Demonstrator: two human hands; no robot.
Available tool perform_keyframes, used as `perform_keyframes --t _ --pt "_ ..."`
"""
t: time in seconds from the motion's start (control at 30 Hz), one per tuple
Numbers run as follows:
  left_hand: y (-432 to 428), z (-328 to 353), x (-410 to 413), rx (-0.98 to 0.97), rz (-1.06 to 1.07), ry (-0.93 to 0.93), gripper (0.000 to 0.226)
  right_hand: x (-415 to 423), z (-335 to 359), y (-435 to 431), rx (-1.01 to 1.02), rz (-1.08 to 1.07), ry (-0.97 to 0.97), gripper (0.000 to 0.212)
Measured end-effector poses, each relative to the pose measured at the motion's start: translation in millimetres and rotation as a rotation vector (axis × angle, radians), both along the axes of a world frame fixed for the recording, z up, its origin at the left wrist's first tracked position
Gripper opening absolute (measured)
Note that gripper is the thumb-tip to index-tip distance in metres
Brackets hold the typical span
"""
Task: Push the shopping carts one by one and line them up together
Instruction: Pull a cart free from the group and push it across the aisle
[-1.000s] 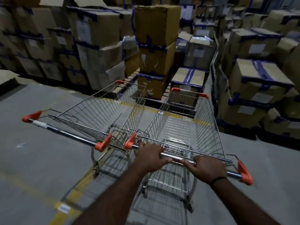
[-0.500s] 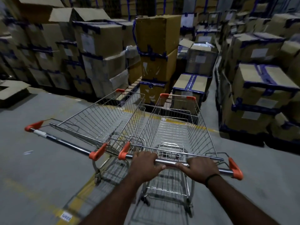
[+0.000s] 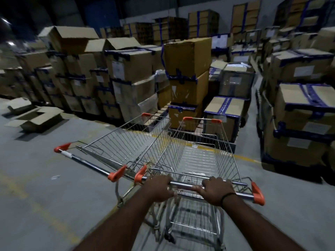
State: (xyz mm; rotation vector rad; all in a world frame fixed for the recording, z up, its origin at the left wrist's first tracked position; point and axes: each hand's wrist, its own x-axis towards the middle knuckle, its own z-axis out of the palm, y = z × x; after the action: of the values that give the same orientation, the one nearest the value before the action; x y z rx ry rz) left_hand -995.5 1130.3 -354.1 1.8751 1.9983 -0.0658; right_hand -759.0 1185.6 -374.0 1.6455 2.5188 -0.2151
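L grip [image 3: 159, 188] and R grip [image 3: 216, 190] both clenched over the chrome handle bar [image 3: 186, 184] of the pushed cart [image 3: 199, 156], knuckles up. L grip sits close to the bar's L orange cap. R grip is past mid-bar, w/ a black band [image 3: 228, 195] at the wrist. The cart's wire basket runs straight ahead of the 2 grips. 2nd cart [image 3: 130, 142] stands just L of L grip, angled off to the L. Its near orange cap is just beside the pushed cart's cap. Basket sides are v. close; can't tell if touching. Beyond both carts, ahead of the grips: stacked cardboard boxes [image 3: 187, 69] w/ blue tape. Open box [image 3: 36, 118] lies on the grey floor [image 3: 36, 196], far L. Yellow line [image 3: 244, 157] shows ahead-R.
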Motion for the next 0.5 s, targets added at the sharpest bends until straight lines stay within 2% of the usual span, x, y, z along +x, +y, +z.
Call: perform_keyframes --t 0.23,0.4,0.5 --pt "-21 37 16 -0.009 0.1 -0.127 0.042 -4 11 -13 -0.042 0.024 0.107 0.065" --pt "-71 52 17 0.109 0.217 -0.195 0.039 -29 37 -30 0.035 0.177 0.152 0.059" --pt "-114 61 7 0.186 0.33 -0.165 0.039 -59 48 -47 0.043 0.318 0.207 0.057"
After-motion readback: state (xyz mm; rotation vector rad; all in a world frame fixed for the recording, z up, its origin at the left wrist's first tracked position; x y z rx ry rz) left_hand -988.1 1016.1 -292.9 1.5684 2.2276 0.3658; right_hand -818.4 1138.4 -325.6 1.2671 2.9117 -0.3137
